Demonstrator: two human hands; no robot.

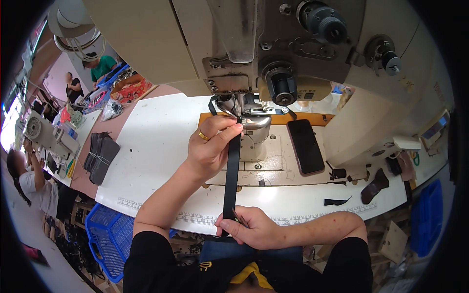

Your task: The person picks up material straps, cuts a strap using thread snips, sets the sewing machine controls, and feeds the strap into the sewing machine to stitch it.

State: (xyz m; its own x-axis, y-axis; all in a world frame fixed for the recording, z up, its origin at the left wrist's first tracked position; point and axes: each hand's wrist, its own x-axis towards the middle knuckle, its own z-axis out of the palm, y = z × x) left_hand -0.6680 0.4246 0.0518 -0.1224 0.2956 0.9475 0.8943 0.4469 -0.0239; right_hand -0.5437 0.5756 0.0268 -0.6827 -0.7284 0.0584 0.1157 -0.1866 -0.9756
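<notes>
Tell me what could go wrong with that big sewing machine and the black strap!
The left hand pinches the black strap right beside the sewing machine's presser foot, so a fingertip might get hurt if it runs. The right hand holds the strap lower down; pulling sideways there could make it go crooked. The phone lies close by and might get bumped.

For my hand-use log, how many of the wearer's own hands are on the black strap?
2: the left hand pinches the black strap close to the sewing machine; the right hand holds it nearer the body, at the front edge of the white tabletop.
</notes>
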